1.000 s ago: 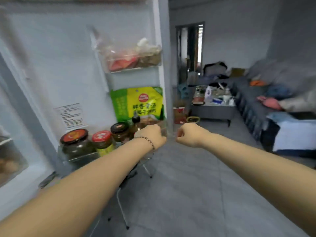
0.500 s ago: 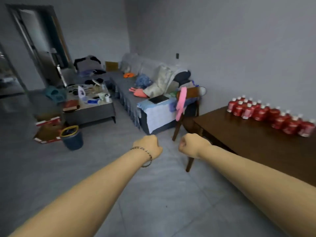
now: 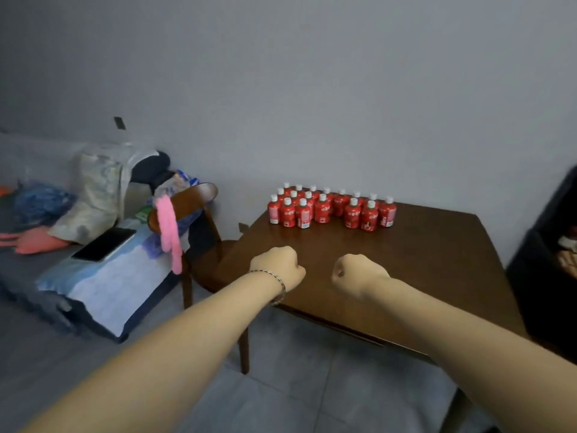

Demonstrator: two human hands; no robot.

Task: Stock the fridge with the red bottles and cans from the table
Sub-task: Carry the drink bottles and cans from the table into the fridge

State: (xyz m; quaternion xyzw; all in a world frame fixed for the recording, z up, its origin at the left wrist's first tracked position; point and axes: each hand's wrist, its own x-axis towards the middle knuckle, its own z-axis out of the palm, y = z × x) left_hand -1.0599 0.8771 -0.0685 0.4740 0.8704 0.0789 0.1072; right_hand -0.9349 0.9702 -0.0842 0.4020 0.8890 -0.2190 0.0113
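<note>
- The grey wall (image 3: 312,89) fills the upper half of the view, and the far edge of the table meets it.
- The grey tiled floor (image 3: 296,385) runs under both forearms.
- The brown wooden table (image 3: 431,260) stands against the wall on the right, with one corner pointing toward the chair.
- The sofa (image 3: 28,282) on the left is piled with cushions and bundled fabric, and a pale blue cover hangs over its near end.
- The wooden chair (image 3: 190,201) stands between the sofa and the table, its seat tucked just beside the table's corner.
- The red bottles (image 3: 331,209) stand upright in a tight cluster at the far side of the table, close to the wall. All have white caps, and they are well apart from both hands.
- The left hand (image 3: 278,267) is curled into a fist with its back to the camera. It holds nothing and hovers above the table's near left corner.
- The right hand (image 3: 359,276) is also balled into a fist, thumb side turned inward. It grips nothing and hangs over the near part of the tabletop, just beside the left hand but not touching it.
- A dark tablet (image 3: 104,245) lies flat on the sofa's pale cover.
- A pink cloth (image 3: 168,232) hangs over the chair's backrest.
- A thin beaded bracelet (image 3: 279,284) circles the left wrist.
</note>
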